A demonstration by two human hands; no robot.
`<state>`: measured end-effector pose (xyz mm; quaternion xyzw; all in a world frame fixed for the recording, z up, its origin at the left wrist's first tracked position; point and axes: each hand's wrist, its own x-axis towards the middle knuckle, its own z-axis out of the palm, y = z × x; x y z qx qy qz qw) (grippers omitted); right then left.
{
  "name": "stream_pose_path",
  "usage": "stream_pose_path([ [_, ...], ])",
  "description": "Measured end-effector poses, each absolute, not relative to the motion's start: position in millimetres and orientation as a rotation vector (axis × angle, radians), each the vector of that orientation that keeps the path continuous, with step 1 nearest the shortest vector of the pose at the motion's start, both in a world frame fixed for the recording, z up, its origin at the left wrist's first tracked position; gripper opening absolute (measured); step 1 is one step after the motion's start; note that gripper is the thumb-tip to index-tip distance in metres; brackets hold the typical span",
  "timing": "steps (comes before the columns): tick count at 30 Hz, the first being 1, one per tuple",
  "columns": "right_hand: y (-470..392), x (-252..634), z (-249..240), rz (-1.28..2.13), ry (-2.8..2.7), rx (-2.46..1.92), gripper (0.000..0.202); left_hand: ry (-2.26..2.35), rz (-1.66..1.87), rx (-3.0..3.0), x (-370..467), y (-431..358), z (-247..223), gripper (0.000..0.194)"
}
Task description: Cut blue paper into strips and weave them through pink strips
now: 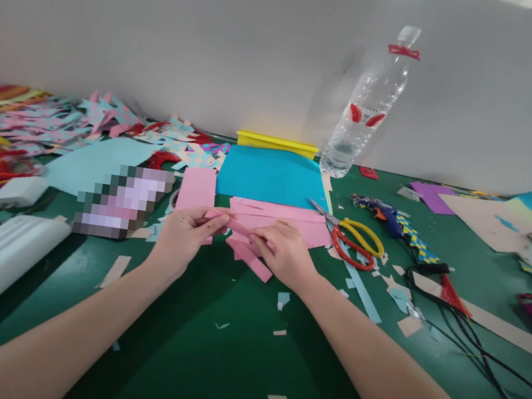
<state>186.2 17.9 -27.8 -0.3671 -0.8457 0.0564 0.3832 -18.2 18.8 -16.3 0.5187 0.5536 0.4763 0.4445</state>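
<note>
Near the frame's centre, the pink paper strip (239,225) slants slightly down rightward between both hands: the left hand (182,235) pinches its left end; the right hand's (288,250) narrowed fingers meet the other (grip unclear).

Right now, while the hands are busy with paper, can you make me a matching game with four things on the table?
Things:
1. Bottle
2. Scissors
3. Wide sheet in the middle
4. Paper strip between the left hand and the right hand

Clues:
A. Yellow and orange-red at the handles
B. Pink
C. Tilted, with a red band near its cap
D. Bright blue

Right pairs: 1-C, 2-A, 3-D, 4-B
</note>
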Motion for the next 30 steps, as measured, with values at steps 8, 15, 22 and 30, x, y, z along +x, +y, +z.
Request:
stream_pose_path([
  [8, 18, 184, -26, 0.22, -2.142, -0.999, 0.02, 1.355, 1.227, 1.259, -18, 17, -15, 0.036],
  [15, 12, 180, -13, 0.54, -1.966, -1.078, 0.026, 1.212, 1.348, 1.223, -17, 17, -12, 0.029],
  [22, 12, 184, -14, 0.812, -1.772, -1.117, 0.014, 1.166, 1.375, 1.207, -15, 16, -15, 0.028],
  [30, 18, 190, -17, 1.127, -1.5, -1.079, 0.02, 1.151, 1.387, 1.236, -17, 15, -15, 0.027],
])
